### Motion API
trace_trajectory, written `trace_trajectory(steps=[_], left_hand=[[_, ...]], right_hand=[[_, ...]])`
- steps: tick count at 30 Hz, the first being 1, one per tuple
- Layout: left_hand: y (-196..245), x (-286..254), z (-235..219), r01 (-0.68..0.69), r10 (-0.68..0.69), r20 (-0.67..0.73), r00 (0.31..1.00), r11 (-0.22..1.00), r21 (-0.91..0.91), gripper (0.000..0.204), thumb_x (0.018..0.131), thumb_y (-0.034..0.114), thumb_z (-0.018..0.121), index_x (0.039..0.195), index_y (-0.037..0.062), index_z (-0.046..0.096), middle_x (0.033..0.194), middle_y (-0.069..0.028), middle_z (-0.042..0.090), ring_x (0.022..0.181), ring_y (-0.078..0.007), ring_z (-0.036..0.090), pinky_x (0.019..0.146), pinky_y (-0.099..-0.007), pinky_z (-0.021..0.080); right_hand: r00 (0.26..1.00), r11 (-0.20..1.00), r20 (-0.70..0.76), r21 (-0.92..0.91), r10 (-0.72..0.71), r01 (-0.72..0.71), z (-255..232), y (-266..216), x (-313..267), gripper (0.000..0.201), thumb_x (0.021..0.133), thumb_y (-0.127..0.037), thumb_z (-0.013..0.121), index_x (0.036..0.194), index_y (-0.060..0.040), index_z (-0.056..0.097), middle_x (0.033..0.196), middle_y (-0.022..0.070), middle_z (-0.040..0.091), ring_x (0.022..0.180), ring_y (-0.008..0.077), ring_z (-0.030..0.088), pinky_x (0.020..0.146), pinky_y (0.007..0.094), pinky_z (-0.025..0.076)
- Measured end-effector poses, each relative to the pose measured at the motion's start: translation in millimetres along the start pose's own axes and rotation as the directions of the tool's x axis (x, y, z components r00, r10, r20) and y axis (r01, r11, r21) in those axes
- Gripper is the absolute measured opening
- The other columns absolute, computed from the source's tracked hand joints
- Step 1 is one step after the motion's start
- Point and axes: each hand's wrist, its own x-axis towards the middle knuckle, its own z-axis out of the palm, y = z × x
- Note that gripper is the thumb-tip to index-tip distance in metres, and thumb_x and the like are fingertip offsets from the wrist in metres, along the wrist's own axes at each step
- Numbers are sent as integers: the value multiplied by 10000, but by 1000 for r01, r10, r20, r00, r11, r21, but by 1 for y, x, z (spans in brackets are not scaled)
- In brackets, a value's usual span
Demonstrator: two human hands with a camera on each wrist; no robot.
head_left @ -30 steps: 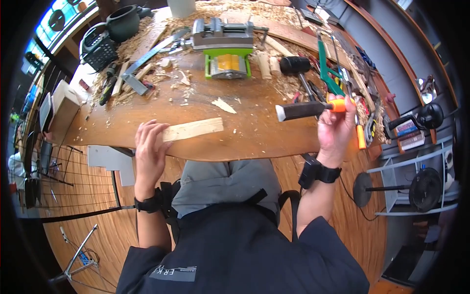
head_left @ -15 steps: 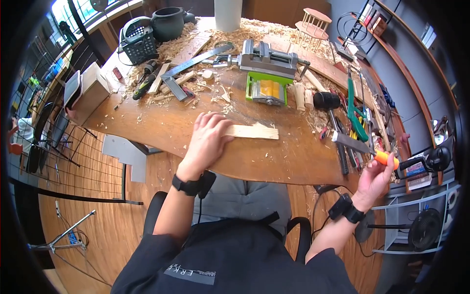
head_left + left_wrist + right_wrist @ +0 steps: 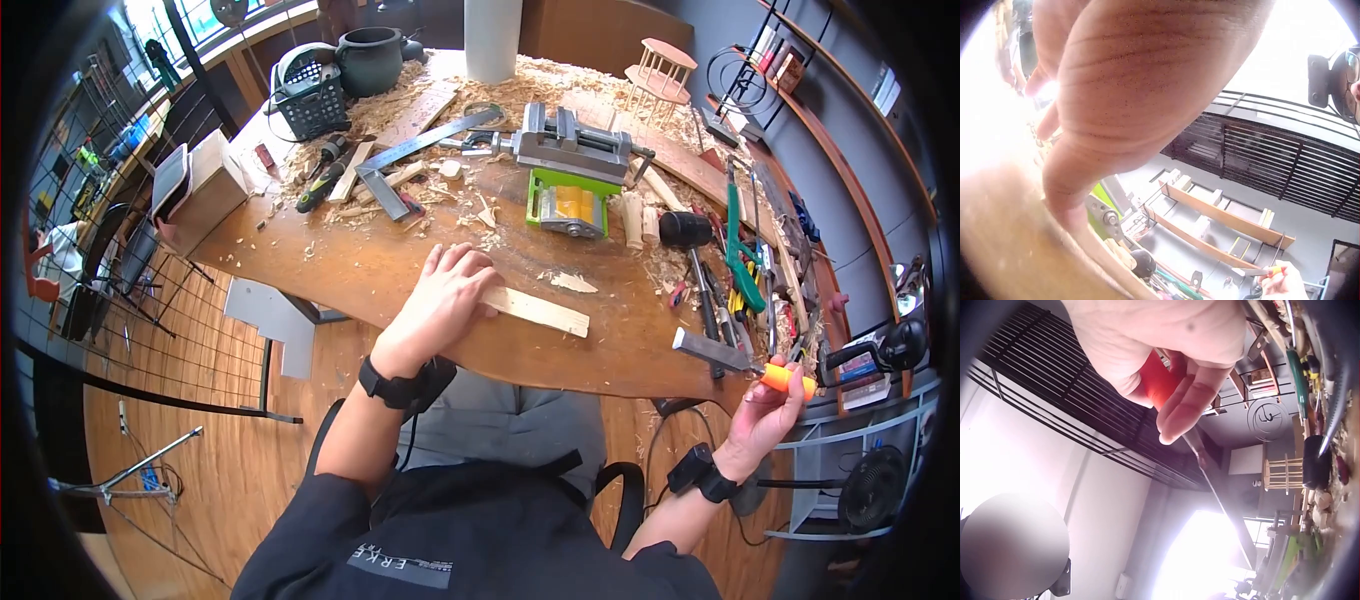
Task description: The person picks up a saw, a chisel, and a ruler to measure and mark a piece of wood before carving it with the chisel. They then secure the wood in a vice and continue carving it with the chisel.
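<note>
My left hand (image 3: pixel 440 302) grips the left end of a flat, pale wood strip (image 3: pixel 540 312) near the table's front edge, fingers over it and partly hiding it. In the left wrist view the thumb (image 3: pixel 1069 187) lies along the wood. Off to the right, my right hand (image 3: pixel 765 420) pinches a chisel (image 3: pixel 712 350) by its orange handle. Its wide blade points left, over the table's front right corner. The right wrist view has fingertips (image 3: pixel 1175 422) and thumb around the handle (image 3: pixel 1159 381). A thin wood shaving (image 3: pixel 572 283) lies just beyond the strip.
Behind the strip stands a metal vise (image 3: pixel 570 150), with a green and yellow device (image 3: pixel 568 207) before it. A black mallet (image 3: pixel 686 229) and a green-framed tool (image 3: pixel 740 240) lie right, among several hand tools. A square (image 3: pixel 388 192) and a screwdriver (image 3: pixel 322 188) lie left amid shavings.
The right hand has carried the chisel rightward and down toward the table's right corner. The left hand has shifted right with the strip, whose free end now slants nearer. The head view has turned too.
</note>
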Motion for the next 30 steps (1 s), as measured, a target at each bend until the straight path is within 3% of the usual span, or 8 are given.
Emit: trace_trajectory(steps=[2, 7, 12, 15, 19, 22, 30], left_hand=[[-3, 10, -14, -37, 32, 135, 990, 999, 36, 387, 737, 165, 761, 1097, 115, 630, 1172, -71, 573, 1242, -298, 454, 1077, -463, 318], [-19, 45, -5, -117, 117, 133, 984, 993, -12, 359, 710, 140, 776, 1050, 129, 659, 1075, -53, 615, 1140, -279, 529, 1001, -414, 385], [-25, 64, 4, -81, 95, 219, 971, 994, -74, 426, 680, 152, 811, 1076, 119, 659, 1099, -65, 621, 1136, -292, 534, 993, -415, 402], [-34, 65, 2, -42, 76, 221, 972, 988, -151, 518, 633, 157, 845, 1116, 115, 663, 1136, -80, 619, 1139, -313, 528, 984, -424, 427], [-30, 65, -12, 5, 23, 255, 967, 994, -111, 548, 618, 155, 852, 1130, 109, 662, 1156, -88, 610, 1143, -312, 525, 1001, -410, 427], [-28, 71, -27, -91, 117, 218, 969, 988, -127, 534, 629, 137, 841, 1131, 100, 660, 1170, -89, 607, 1157, -312, 521, 1009, -404, 425], [-48, 63, -2, -37, 91, 208, 974, 968, -247, 593, 635, 180, 846, 1191, 106, 654, 1210, -90, 597, 1205, -314, 508, 1047, -399, 410]], right_hand=[[1000, 1000, 6, -17, 9, -8, 9, 5, -7, 180, 931, -235, 631, 988, -67, 600, 926, 124, 678, 513, 95, 576, 410, 199, 465], [993, 994, 75, -76, 91, -85, 32, 22, -28, 228, 943, -256, 587, 1040, -50, 584, 957, 147, 670, 536, 129, 621, 421, 255, 514], [974, 984, 174, -125, 145, -124, 43, 30, -44, 303, 954, -269, 538, 1077, 5, 574, 1020, 176, 644, 573, 176, 648, 489, 306, 561], [964, 981, 202, -118, 175, -153, 39, 32, -49, 305, 940, -253, 533, 1075, 18, 567, 1067, 190, 615, 610, 200, 661, 533, 330, 581], [952, 975, 211, -85, 220, -207, 41, 37, -59, 308, 904, -237, 551, 1078, 16, 555, 1105, 199, 590, 680, 225, 681, 598, 363, 606], [941, 969, 233, -79, 247, -235, 40, 40, -59, 316, 881, -225, 560, 1081, 19, 546, 1125, 206, 585, 734, 262, 692, 644, 396, 618], [899, 942, 283, -88, 335, -324, 49, 51, -65, 308, 899, -194, 551, 1094, 43, 522, 1146, 231, 580, 789, 306, 702, 722, 436, 621]])
